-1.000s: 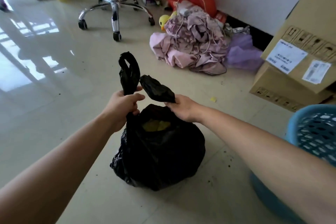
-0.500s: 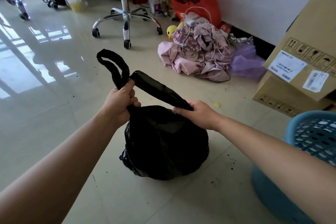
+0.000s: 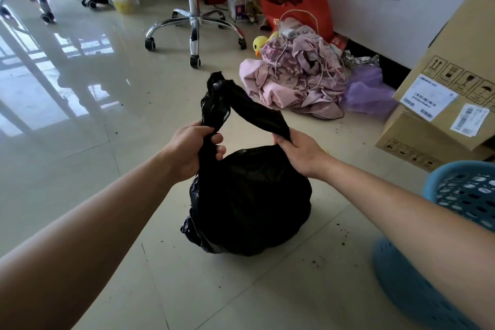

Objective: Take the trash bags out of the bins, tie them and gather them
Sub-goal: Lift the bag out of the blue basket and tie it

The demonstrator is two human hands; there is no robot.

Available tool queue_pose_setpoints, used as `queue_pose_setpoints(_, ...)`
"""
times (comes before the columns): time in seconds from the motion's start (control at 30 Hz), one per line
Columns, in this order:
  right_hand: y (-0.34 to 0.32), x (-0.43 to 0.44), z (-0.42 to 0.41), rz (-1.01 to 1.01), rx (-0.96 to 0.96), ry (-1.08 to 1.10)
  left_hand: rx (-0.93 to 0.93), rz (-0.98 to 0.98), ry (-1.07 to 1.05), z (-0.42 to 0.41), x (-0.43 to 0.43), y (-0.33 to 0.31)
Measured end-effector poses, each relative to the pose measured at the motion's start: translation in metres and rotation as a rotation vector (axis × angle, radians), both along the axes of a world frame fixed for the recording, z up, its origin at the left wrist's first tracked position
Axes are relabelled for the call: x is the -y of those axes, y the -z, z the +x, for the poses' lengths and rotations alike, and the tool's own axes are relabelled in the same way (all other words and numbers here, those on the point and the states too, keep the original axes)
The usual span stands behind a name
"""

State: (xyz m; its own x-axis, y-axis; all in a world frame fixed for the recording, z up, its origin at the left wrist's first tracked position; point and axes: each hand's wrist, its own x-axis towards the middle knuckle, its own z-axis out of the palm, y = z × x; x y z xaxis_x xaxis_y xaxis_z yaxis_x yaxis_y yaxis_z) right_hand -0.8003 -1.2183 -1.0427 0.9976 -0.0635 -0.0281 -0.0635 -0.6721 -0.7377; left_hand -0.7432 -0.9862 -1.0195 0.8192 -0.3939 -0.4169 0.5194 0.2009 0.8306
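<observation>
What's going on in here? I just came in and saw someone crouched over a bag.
A person is tying up a full black trash bag that sits on the tiled floor. The left hand grips one twisted flap at the bag's neck, and the right hand holds the other. The two flaps meet above the hands, but no finished knot shows yet. A blue plastic bin stands beside the right arm.

Tiled floor (image 3: pixel 80 142) carries black trash bag (image 3: pixel 249 201); pink clothes pile (image 3: pixel 294 80); cardboard boxes (image 3: pixel 442 104).
</observation>
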Motion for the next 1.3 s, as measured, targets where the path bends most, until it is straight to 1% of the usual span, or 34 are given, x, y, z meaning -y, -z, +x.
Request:
queue_pose_setpoints(0.1, -0.002, -0.006, 0.0, -0.056, -0.025, -0.114, 0.076, 0.118, 0.093, -0.002, -0.001, 0.003)
queue_pose_setpoints(0.23, -0.013, -0.016, -0.003, -0.154, -0.044, -0.243, 0.109, 0.094, 0.31, -0.003, -0.007, -0.006)
queue_pose_setpoints(0.37, -0.015, -0.02, -0.009, -0.266, -0.129, -0.332, 0.155, 0.14, 0.554, -0.014, -0.014, -0.012)
queue_pose_setpoints(0.43, -0.014, -0.02, -0.011, -0.324, -0.162, -0.345, 0.144, 0.099, 0.545, -0.019, -0.008, -0.014)
queue_pose_setpoints(0.5, -0.013, -0.021, -0.012, -0.36, -0.167, -0.362, 0.093, 0.067, 0.415, -0.019, 0.0, -0.012)
queue_pose_setpoints(0.57, -0.015, -0.022, -0.012, -0.336, -0.158, -0.356, 0.061, 0.075, 0.328, -0.018, 0.004, -0.012)
queue_pose_setpoints(0.67, -0.021, -0.015, -0.009, -0.248, -0.208, -0.348, 0.045, 0.07, 0.36, -0.018, 0.004, -0.014)
queue_pose_setpoints(0.7, -0.023, -0.009, -0.008, -0.174, -0.267, -0.325, 0.05, 0.063, 0.384, -0.02, 0.003, -0.015)
queue_pose_setpoints(0.77, -0.031, -0.001, -0.006, 0.066, -0.356, -0.25, 0.068, 0.06, 0.432, -0.022, 0.002, -0.018)
queue_pose_setpoints(0.87, -0.045, 0.009, 0.003, 0.4, -0.274, -0.051, 0.071, 0.062, 0.501, -0.024, 0.003, -0.022)
queue_pose_setpoints(0.93, -0.061, 0.012, 0.009, 0.579, -0.198, 0.02, 0.08, 0.065, 0.552, -0.027, 0.005, -0.024)
queue_pose_setpoints(1.0, -0.075, 0.01, 0.011, 0.623, -0.128, 0.005, 0.088, 0.07, 0.594, -0.029, 0.008, -0.025)
queue_pose_setpoints(1.17, -0.083, -0.004, 0.016, 0.555, -0.062, -0.1, 0.131, 0.116, 0.649, -0.031, 0.016, -0.027)
queue_pose_setpoints(1.23, -0.083, -0.007, 0.019, 0.617, 0.018, -0.045, 0.117, 0.107, 0.603, -0.03, 0.015, -0.026)
queue_pose_setpoints(1.3, -0.082, -0.004, 0.02, 0.745, 0.054, 0.071, 0.089, 0.04, 0.475, -0.025, 0.014, -0.022)
